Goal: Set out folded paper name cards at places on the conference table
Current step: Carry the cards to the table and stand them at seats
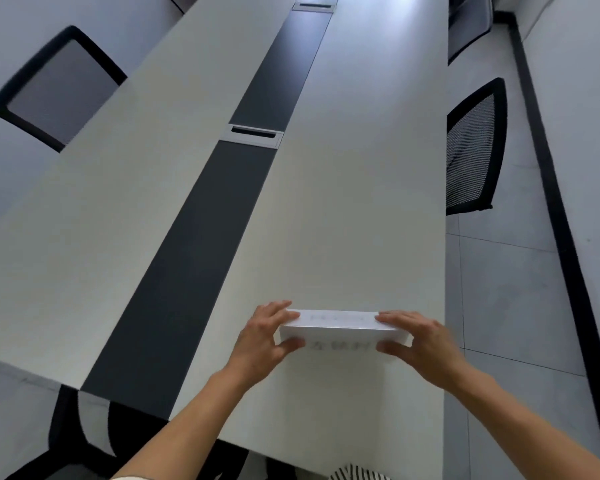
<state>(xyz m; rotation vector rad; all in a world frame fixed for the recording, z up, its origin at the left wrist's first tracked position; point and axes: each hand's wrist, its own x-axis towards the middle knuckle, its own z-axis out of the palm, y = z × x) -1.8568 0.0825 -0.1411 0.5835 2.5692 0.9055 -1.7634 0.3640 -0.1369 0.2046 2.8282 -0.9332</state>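
A white folded paper name card (340,329) stands tent-like on the pale conference table (343,209), near the table's near right part. Faint printed characters show on both of its faces. My left hand (262,341) pinches the card's left end, fingers on top and thumb on the near face. My right hand (418,344) holds the card's right end the same way. Both forearms reach in from the bottom of the view.
A dark strip (201,237) runs down the table's middle with a silver cable hatch (253,135) and another hatch (314,6) farther off. Black mesh chairs stand at the left (56,88) and right (471,150) sides. A tiled floor (513,306) lies right of the table edge.
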